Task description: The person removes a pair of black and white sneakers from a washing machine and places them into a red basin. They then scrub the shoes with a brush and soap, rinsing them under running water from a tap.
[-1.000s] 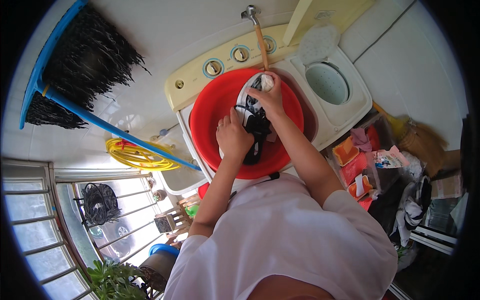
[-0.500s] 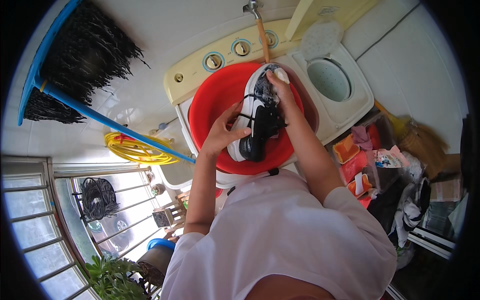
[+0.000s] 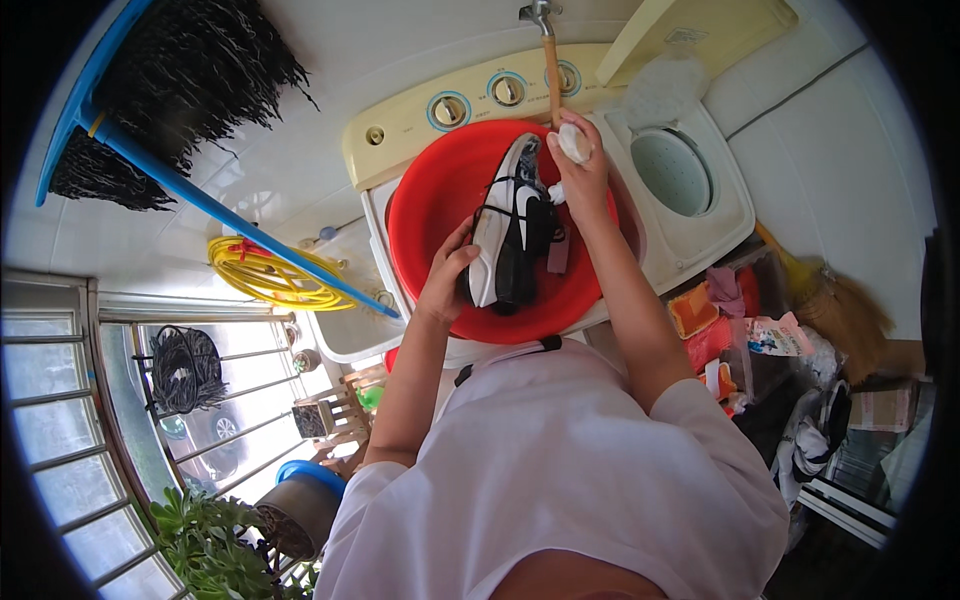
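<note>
A black-and-white sneaker with dark laces is tilted on its side over a red basin, suds on its toe end. My left hand grips the sneaker by its sole edge near the heel, thumb on the white sole. Up and to the right of the toe, my right hand is closed around a small white oval object; whether it is soap or a brush does not show. White foam or bristles show below those fingers. A pinkish flap hangs beside the shoe inside the basin.
The basin rests on a cream twin-tub washing machine with its spin tub uncovered. A tap with hose stands behind. A blue-handled mop and yellow hose are left; packages and a broom are right.
My right hand has lifted off the sneaker's toe, up and right, with the white object. My left hand has closed on the sole edge, and the sneaker sits more sideways.
</note>
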Available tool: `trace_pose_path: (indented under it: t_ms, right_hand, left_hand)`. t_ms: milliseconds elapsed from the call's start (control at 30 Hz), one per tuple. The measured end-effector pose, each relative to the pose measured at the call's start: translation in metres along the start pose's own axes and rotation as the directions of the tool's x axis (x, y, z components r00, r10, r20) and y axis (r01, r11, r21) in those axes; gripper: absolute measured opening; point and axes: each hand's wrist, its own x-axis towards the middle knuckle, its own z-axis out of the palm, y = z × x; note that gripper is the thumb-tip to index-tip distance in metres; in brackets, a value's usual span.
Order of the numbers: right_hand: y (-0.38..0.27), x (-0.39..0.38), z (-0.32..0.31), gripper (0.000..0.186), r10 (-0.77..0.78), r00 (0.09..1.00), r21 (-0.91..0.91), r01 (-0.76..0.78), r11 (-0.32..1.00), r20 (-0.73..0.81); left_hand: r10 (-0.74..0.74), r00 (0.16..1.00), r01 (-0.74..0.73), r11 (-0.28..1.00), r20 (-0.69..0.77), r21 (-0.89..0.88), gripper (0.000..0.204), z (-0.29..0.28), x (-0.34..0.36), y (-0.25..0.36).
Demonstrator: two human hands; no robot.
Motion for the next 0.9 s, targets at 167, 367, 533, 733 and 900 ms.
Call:
trace_pose_path:
  t_ms: [167, 367, 533, 733, 900]
  right_hand:
    - [-0.043, -0.068, 0.015, 0.043, -0.108, 0.671, -0.316, 0.476, 0.821, 0.733]
    - [0.002, -0.033, 0.026, 0.033, -0.192, 0.751, -0.489, 0.577, 0.654, 0.631]
    - [-0.034, -0.081, 0.024, 0.034, -0.127, 0.644, -0.080, 0.283, 0.956, 0.754]
    - [-0.005, -0.026, 0.020, 0.032, -0.244, 0.828, -0.316, 0.440, 0.840, 0.505]
    - [-0.038, -0.078, 0.006, 0.033, -0.200, 0.626, 0.023, 0.278, 0.960, 0.754]
  left_hand:
    - [0.052, 0.998, -0.048, 0.989, -0.028, 0.140, 0.081, -0.004, 0.002, -0.013]
    - [0.098, 0.992, -0.065, 0.943, -0.085, 0.327, 0.087, 0.003, 0.003, -0.009]
    - [0.202, 0.979, -0.183, 0.941, -0.038, 0.286, 0.094, -0.011, 0.000, -0.008]
    - [0.117, 0.992, -0.114, 0.991, -0.052, 0.065, 0.089, -0.005, 0.005, -0.020]
    - [0.071, 0.997, -0.057, 0.952, 0.035, -0.302, 0.091, -0.004, 0.001, -0.020]
